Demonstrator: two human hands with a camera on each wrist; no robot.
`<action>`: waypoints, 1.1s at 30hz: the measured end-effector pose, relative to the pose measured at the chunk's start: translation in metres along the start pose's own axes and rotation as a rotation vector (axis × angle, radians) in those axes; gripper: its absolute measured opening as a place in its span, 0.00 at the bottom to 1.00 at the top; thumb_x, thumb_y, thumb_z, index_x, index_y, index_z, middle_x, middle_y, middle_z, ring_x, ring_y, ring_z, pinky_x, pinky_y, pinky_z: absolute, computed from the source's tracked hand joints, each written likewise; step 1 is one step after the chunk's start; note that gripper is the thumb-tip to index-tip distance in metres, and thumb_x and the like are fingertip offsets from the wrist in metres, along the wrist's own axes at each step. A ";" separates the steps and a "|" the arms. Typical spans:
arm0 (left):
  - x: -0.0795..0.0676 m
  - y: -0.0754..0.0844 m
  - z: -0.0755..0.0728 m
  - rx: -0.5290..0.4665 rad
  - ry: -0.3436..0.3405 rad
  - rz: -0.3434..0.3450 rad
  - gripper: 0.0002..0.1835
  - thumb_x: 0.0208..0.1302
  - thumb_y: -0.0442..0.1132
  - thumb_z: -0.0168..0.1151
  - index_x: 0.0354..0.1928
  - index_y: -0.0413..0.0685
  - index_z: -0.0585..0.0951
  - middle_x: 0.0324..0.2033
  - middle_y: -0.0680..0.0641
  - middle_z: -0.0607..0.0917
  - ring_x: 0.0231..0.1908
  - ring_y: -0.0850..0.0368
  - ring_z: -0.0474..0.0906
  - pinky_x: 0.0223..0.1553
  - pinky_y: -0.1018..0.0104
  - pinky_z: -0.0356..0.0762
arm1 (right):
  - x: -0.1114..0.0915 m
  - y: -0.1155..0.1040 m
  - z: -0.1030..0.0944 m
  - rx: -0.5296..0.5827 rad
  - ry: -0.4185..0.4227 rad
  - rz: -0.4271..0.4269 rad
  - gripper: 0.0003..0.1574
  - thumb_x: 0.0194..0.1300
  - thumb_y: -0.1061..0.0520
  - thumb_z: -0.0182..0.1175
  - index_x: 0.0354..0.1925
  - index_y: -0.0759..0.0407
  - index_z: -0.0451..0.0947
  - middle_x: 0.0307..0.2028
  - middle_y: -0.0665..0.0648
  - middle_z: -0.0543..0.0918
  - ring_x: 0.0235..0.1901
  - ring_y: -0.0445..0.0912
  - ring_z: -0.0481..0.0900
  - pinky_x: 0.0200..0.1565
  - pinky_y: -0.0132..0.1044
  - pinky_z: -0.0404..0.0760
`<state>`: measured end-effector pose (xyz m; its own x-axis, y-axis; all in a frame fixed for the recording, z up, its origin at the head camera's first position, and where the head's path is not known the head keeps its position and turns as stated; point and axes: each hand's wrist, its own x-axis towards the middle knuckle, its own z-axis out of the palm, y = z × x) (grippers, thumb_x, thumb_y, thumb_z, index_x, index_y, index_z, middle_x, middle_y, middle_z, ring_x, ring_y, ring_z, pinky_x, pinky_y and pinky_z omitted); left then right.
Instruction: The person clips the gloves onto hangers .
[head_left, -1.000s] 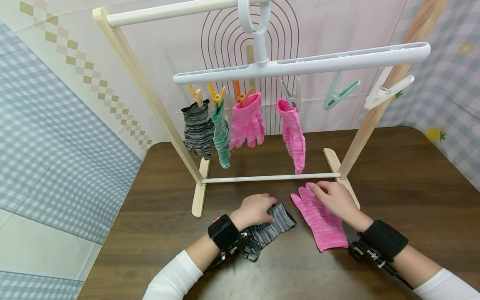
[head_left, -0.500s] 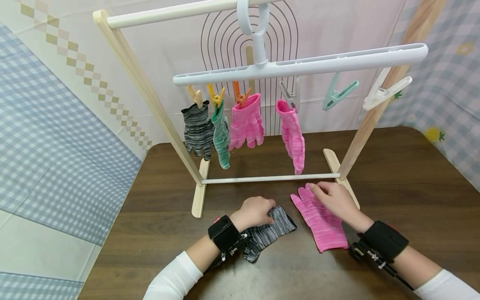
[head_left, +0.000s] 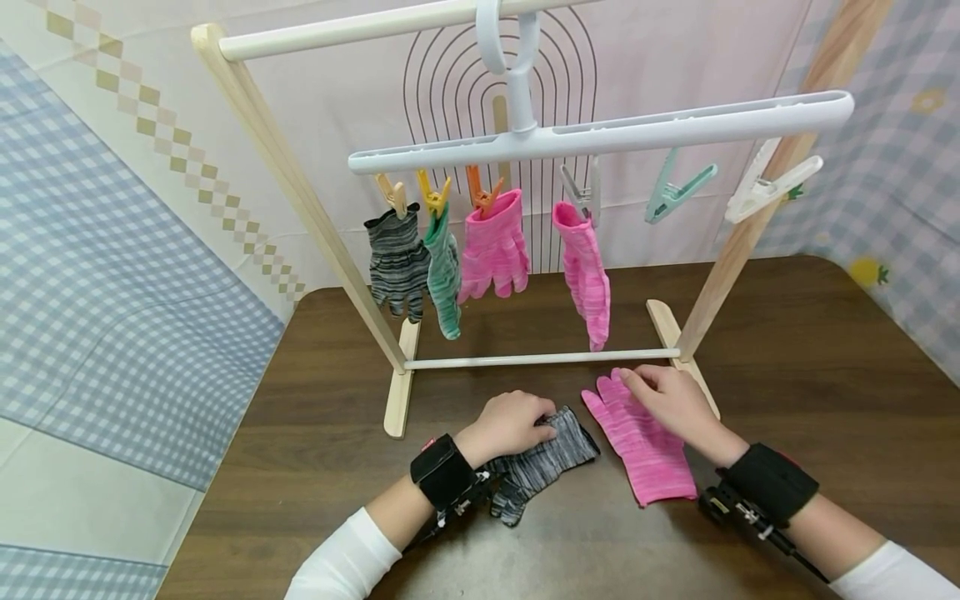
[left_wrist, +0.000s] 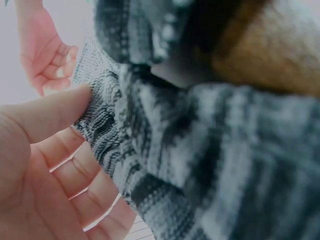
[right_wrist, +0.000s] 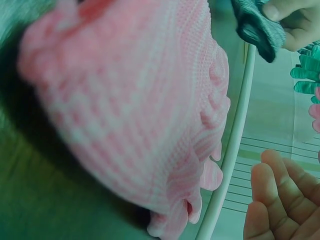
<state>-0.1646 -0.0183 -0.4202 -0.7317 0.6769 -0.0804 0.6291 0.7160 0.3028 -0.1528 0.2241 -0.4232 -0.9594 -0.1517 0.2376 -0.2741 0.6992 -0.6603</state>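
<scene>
A black-and-grey striped glove (head_left: 543,467) lies on the table under my left hand (head_left: 510,425). That hand pinches its fabric between thumb and fingers; in the left wrist view the thumb (left_wrist: 65,110) presses on the knit. To the right lies a pink glove (head_left: 648,458), flat, cuff toward me. My right hand (head_left: 675,404) is over its fingertip end, fingers relaxed. In the right wrist view those fingers (right_wrist: 280,200) appear beside the pink glove, apart from it and gripping nothing.
A white hanger (head_left: 637,129) hangs from a wooden rack (head_left: 300,200). Clips hold a striped glove (head_left: 397,258), a green glove (head_left: 444,279), a pink glove (head_left: 495,250) and another pink glove (head_left: 585,275). A mint clip (head_left: 678,192) and white clip (head_left: 772,187) hang at right.
My left hand and the striped glove have shifted slightly to the right. The right hand and pink glove stay in place.
</scene>
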 end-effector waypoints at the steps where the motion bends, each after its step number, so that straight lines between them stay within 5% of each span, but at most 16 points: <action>1: -0.001 0.000 -0.001 -0.013 0.016 0.008 0.06 0.60 0.47 0.57 0.29 0.56 0.75 0.21 0.57 0.72 0.23 0.63 0.68 0.21 0.68 0.63 | 0.000 0.000 0.000 -0.002 0.002 0.000 0.22 0.65 0.48 0.51 0.18 0.58 0.70 0.12 0.49 0.62 0.14 0.43 0.60 0.20 0.36 0.60; 20: -0.011 0.012 -0.011 -0.023 0.323 0.112 0.10 0.61 0.48 0.55 0.39 0.52 0.80 0.31 0.56 0.81 0.30 0.65 0.74 0.29 0.69 0.72 | -0.001 0.001 -0.007 -0.009 0.031 -0.016 0.24 0.66 0.46 0.48 0.18 0.58 0.70 0.13 0.48 0.63 0.14 0.41 0.60 0.20 0.36 0.61; 33: -0.013 0.017 -0.013 -0.112 0.444 0.154 0.10 0.61 0.47 0.56 0.38 0.50 0.80 0.32 0.54 0.82 0.31 0.64 0.74 0.31 0.69 0.72 | -0.002 0.003 -0.010 -0.028 0.016 0.004 0.22 0.66 0.46 0.48 0.20 0.56 0.72 0.12 0.48 0.63 0.13 0.40 0.59 0.19 0.36 0.60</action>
<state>-0.1473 -0.0172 -0.4019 -0.6893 0.6175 0.3789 0.7243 0.5740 0.3820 -0.1509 0.2331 -0.4185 -0.9593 -0.1378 0.2464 -0.2680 0.7191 -0.6412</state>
